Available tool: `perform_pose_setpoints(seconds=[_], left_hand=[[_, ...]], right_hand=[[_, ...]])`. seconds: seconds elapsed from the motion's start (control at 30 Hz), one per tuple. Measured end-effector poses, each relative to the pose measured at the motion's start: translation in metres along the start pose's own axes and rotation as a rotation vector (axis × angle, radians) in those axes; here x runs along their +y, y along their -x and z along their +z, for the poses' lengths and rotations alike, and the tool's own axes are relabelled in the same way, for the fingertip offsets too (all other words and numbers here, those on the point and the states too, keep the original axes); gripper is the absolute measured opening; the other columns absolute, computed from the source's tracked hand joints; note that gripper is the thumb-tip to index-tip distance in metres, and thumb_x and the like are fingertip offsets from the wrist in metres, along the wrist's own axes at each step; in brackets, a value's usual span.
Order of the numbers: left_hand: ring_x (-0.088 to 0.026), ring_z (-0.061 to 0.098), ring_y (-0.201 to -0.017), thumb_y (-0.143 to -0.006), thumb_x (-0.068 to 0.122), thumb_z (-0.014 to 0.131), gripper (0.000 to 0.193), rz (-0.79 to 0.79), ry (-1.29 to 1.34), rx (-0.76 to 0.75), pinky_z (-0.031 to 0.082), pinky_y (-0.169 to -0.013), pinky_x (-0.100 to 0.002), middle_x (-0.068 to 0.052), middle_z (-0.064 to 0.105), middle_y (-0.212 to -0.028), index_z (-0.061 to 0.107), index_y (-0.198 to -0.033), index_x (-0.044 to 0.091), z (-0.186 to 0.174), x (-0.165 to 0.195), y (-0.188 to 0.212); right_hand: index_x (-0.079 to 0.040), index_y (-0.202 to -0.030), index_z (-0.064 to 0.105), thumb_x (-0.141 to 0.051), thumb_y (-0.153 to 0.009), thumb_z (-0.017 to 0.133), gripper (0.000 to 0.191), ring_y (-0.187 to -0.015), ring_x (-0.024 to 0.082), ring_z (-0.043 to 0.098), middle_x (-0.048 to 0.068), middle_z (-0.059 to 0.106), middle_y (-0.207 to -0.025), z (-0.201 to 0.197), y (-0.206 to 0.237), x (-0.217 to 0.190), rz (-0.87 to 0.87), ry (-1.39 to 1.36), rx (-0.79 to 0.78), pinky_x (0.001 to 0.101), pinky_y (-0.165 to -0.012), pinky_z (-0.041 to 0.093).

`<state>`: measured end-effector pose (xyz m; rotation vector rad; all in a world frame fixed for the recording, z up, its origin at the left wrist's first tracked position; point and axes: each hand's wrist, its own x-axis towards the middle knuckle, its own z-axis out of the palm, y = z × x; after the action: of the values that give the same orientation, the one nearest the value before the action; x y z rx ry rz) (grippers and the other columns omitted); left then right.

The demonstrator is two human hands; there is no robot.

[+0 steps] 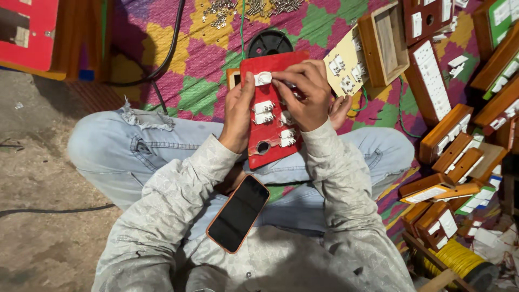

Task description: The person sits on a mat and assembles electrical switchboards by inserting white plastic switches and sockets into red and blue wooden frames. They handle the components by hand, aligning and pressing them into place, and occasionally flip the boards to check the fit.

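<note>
A: What's each hand doing?

B: The left hand (pixel 238 116) grips the edge of a flat red board (pixel 273 111) on the lap, thumb pressing a small white switch (pixel 263 79) at its top. The right hand (pixel 305 94) curls over the board's other side, fingertips pinched on that same switch.

A: And the board's surface?

B: Glossy, rectangular, with more white switches in rows and a round hole near the bottom.

A: Anything else?

B: A smooth black phone (pixel 238 213) in an orange case lies on the thigh. Wooden boxes (pixel 448 135) are heaped right, on a patterned cloth (pixel 200 59).
</note>
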<state>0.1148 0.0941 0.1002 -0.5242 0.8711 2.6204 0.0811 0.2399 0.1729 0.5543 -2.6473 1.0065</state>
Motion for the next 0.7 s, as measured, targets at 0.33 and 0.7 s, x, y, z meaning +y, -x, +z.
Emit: perform_pose_setpoints(seconds=[0.33,0.7], left_hand=[[-0.012,0.07,-0.087,-0.107,0.045,0.054,0.049,0.013,0.009,0.005,0.058,-0.076,-0.028,-0.007,0.073,-0.106,0.067,-0.12,0.0,-0.0037,0.0014,0.0034],[-0.012,0.07,-0.084,-0.108,0.044,0.053,0.046,0.015,-0.026,0.021,0.058,-0.073,-0.028,-0.007,0.073,-0.103,0.066,-0.118,0.0,-0.0078,-0.002,-0.0015]], right_hand=[[-0.009,-0.105,0.079,-0.001,-0.084,0.087,0.024,-0.102,0.026,0.061,0.004,0.07,-0.102,0.0038,0.0056,-0.0005,-0.026,0.035,0.047,0.0378,-0.089,0.051],[-0.009,-0.098,0.079,-0.006,-0.081,0.091,0.021,-0.097,0.025,0.061,0.003,0.069,-0.095,0.0057,0.0026,0.0009,-0.009,0.028,0.054,0.0371,-0.084,0.05]])
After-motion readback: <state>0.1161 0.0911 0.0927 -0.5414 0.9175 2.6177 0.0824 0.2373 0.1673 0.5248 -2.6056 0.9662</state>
